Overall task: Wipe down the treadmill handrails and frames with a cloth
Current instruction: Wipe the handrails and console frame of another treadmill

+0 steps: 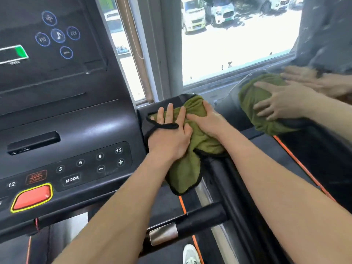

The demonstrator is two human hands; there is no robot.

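Cloth [186, 174] is lying over treadmill handrail [230, 183]; I'm pressing it with spread left hand [169, 136], right hand [207, 122] gripping its bunch, probably stopping slip while wiping.

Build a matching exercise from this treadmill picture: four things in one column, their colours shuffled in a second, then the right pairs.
Things
1. cloth
2. large console button
3. cord across the left hand
4. shoe

Colours
A. black
B. whitish
C. olive green
D. red with a yellow rim

Pairs: 1-C, 2-D, 3-A, 4-B
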